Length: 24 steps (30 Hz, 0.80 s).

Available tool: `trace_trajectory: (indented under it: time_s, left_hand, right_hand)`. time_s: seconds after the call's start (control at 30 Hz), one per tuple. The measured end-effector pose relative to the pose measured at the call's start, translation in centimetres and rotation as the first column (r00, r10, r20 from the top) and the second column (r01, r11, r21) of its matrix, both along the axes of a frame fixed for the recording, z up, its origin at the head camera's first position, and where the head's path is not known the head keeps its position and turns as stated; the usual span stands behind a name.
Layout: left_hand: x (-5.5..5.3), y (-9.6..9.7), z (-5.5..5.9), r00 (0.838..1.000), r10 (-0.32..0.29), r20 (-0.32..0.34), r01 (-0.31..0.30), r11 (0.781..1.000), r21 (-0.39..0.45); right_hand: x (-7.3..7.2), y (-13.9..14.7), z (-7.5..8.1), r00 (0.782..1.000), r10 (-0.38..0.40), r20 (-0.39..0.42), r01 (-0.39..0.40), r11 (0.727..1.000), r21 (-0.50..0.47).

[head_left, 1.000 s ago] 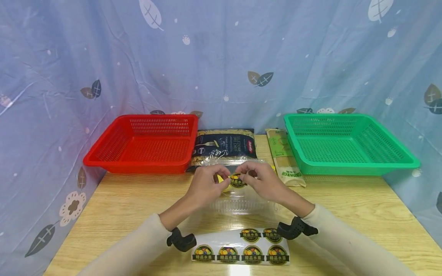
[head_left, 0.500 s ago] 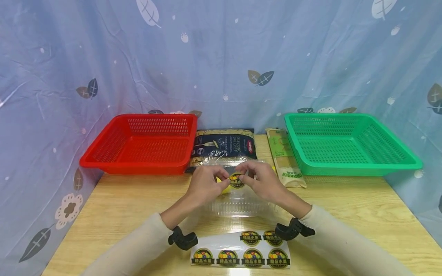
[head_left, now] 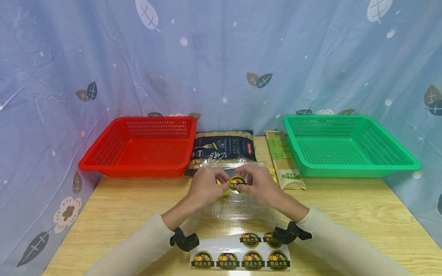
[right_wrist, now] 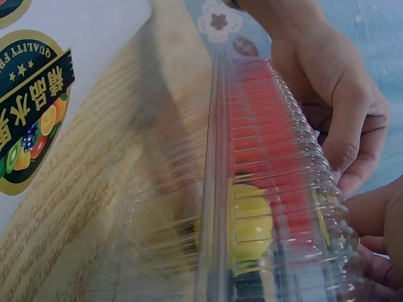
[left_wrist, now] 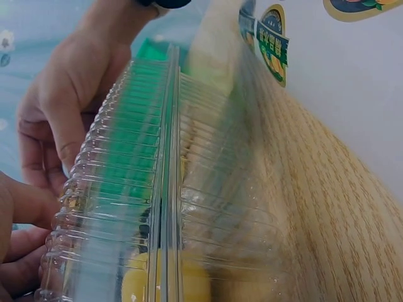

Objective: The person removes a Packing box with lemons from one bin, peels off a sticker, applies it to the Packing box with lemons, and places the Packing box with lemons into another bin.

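Note:
A clear clamshell box [head_left: 238,211] with a ribbed rim stands before me, and a yellow round item [right_wrist: 252,223] shows through its wall in the right wrist view. Over its lid is a round black-and-gold fruit sticker [head_left: 236,184]. My left hand [head_left: 206,186] pinches the sticker's left edge between thumb and finger. At the opposite edge my right hand [head_left: 261,184] pinches it, thumb over the print. Whether the sticker touches the lid, I cannot tell. The wrist views show the fingertips only through or behind the box rim.
A sheet of several matching stickers [head_left: 228,253] lies at the near side of the wooden table [head_left: 138,207]. Behind the box is a dark pasta bag [head_left: 224,147]. A red basket [head_left: 138,170] stands left, a green basket [head_left: 359,172] right, with a noodle packet [head_left: 284,161] beside it.
Both hands stay at the sticker over the lid. The right thumb and fingers have shifted slightly on its right edge. The head view has moved a little.

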<state>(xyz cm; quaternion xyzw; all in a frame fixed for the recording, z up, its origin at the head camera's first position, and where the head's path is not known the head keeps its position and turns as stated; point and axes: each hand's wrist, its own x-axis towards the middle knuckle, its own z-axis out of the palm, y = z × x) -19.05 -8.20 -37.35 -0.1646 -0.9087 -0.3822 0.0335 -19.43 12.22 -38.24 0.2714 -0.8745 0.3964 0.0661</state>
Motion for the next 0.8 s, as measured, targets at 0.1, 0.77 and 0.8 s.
trace_trajectory:
  time_s: [0.1, 0.77, 0.8]
  left_hand:
    - [0.04, 0.03, -0.12, 1.0, -0.001, 0.001, 0.001, 1.0, -0.014]
    - [0.09, 0.13, -0.13, 1.0, -0.001, -0.018, 0.001, 0.999, -0.041]
    - [0.09, 0.15, -0.14, 1.0, 0.0, -0.018, -0.001, 0.999, -0.044]
  right_hand:
    - [0.1, -0.07, -0.05, 1.0, -0.006, -0.017, 0.007, 1.0, 0.021]
    - [-0.21, -0.28, -0.11, 0.997, -0.078, -0.019, 0.079, 0.995, 0.056]
    - [-0.27, -0.27, -0.1, 0.997, -0.081, -0.015, 0.082, 0.995, 0.059]
